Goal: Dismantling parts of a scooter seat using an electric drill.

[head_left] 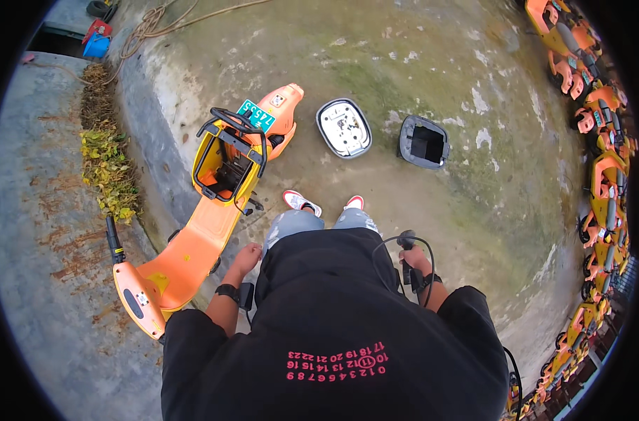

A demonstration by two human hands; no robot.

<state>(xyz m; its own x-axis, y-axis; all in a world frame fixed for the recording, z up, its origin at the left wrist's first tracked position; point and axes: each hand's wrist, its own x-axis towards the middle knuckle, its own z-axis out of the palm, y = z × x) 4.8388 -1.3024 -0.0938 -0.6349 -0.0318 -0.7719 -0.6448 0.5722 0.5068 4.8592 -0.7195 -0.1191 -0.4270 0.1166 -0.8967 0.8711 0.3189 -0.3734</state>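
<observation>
My right hand [417, 260] hangs beside my right thigh, closed round a black hand tool [406, 241] with a rounded head; its exact kind does not show. Beside my left thigh, my left hand [247, 258] has its fingers curled in, and anything inside them is hidden. It is nearest to an orange and yellow electric scooter [197, 235], which stands at my left. The scooter's seat opening [229, 168] is uncovered within a black frame. On the ground ahead lies a scooter seat [344, 128], white underside up. Right of it sits a black open bin [423, 143].
Rows of orange scooters [607, 189] line the far right. A raised concrete ledge [45, 238] and a strip of yellow-green plants [107, 168] run along the left. A hose [142, 34] and a blue bucket [97, 46] lie at the far left. Concrete ground [431, 77] extends ahead.
</observation>
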